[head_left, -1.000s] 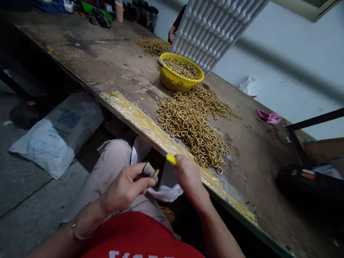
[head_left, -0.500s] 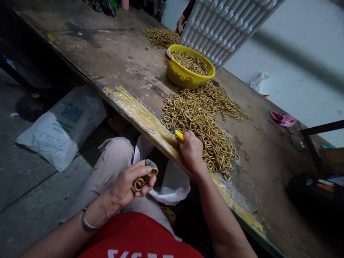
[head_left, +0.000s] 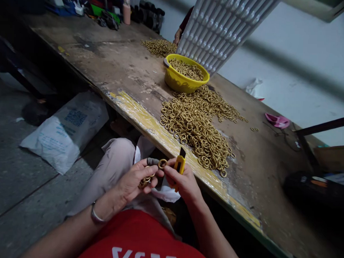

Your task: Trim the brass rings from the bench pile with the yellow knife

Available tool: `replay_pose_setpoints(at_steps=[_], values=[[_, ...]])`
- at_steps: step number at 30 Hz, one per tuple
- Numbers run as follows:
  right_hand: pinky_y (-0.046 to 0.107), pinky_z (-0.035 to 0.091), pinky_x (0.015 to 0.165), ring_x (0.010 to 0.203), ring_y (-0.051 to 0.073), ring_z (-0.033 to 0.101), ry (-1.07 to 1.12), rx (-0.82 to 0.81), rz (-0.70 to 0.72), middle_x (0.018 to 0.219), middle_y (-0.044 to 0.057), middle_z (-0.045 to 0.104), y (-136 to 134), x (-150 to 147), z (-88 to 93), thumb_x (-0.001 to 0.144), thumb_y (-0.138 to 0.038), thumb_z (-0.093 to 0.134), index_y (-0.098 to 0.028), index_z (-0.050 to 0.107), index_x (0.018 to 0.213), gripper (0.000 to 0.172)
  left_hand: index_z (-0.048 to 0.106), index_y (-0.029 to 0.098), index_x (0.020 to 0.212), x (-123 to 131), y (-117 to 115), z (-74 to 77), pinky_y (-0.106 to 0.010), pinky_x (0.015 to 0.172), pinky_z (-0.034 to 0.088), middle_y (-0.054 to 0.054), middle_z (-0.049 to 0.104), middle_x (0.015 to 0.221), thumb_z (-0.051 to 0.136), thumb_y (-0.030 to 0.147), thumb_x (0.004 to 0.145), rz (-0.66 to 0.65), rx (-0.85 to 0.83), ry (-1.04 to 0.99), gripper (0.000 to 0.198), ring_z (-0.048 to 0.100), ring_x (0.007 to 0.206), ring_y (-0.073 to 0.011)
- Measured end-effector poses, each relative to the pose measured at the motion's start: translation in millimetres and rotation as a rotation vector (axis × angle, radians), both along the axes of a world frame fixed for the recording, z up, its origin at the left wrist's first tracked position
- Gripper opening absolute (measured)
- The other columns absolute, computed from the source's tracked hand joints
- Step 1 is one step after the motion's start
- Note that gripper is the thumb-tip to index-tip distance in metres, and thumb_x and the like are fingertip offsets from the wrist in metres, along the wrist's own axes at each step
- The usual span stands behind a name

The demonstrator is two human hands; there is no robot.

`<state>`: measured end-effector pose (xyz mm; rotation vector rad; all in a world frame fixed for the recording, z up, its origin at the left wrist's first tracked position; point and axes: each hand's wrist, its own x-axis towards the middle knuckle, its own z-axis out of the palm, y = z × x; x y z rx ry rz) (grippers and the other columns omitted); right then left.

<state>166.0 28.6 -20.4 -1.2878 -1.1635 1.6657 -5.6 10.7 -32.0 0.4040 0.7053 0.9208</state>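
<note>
My left hand (head_left: 140, 177) is closed around several brass-coloured rings (head_left: 145, 180), and one of its fingers wears a dark grey cover (head_left: 152, 161). Between my two hands, one single ring (head_left: 162, 164) is pinched at the fingertips. My right hand (head_left: 184, 179) grips a yellow utility knife (head_left: 180, 164) whose dark blade points up, while its thumb and finger touch that ring. Just beyond the hands, a large heap of the same rings (head_left: 195, 122) lies on the wooden table (head_left: 117, 65) near its taped edge.
Behind the heap stands a yellow basin (head_left: 182, 84) full of rings. Farther back is a second ring pile (head_left: 158, 47), near another person's hand (head_left: 177, 40). A ribbed translucent panel (head_left: 222, 28) leans above the basin. A white sack (head_left: 66, 132) lies on the floor at left.
My right hand has come back from the heap towards my left hand, bringing the knife upright. A ring is now held between both hands. The view has shifted slightly.
</note>
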Motion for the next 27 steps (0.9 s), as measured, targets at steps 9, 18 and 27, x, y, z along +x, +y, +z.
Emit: replay_pose_setpoints(at_steps=[9, 18, 27], values=[[0.022, 0.035, 0.053, 0.054, 0.010, 0.044, -0.295, 0.285, 0.138, 0.062, -0.001, 0.054, -13, -4, 17.0, 0.091, -0.041, 0.052, -0.017, 0.060, 0.072, 0.031, 0.060, 0.012, 0.083, 6, -11, 6.7, -0.014, 0.038, 0.036, -0.002, 0.064, 0.070, 0.080, 0.033, 0.071, 0.002, 0.057, 0.046, 0.032, 0.054, 0.050, -0.0064], [0.023, 0.035, 0.060, 0.065, 0.014, 0.055, -1.066, 0.684, 0.345, 0.075, 0.002, 0.062, -22, 4, 26.9, 0.080, -0.006, 0.050, -0.018, 0.062, 0.083, 0.017, 0.057, 0.015, 0.076, 1, -9, 16.7, -0.014, 0.035, 0.027, 0.005, 0.053, 0.050, 0.080, 0.042, 0.068, -0.020, 0.118, 0.139, 0.036, 0.040, 0.039, -0.0042], [0.026, 0.029, 0.055, 0.065, 0.016, 0.060, -1.523, 0.508, 0.351, 0.080, 0.007, 0.068, -1, 17, 17.3, 0.084, -0.007, 0.048, -0.017, 0.062, 0.089, 0.018, 0.053, 0.016, 0.072, -15, -10, 24.5, -0.015, 0.038, 0.030, 0.006, 0.051, 0.050, 0.067, 0.030, 0.080, -0.128, 0.314, 0.341, 0.022, 0.042, 0.038, -0.0045]])
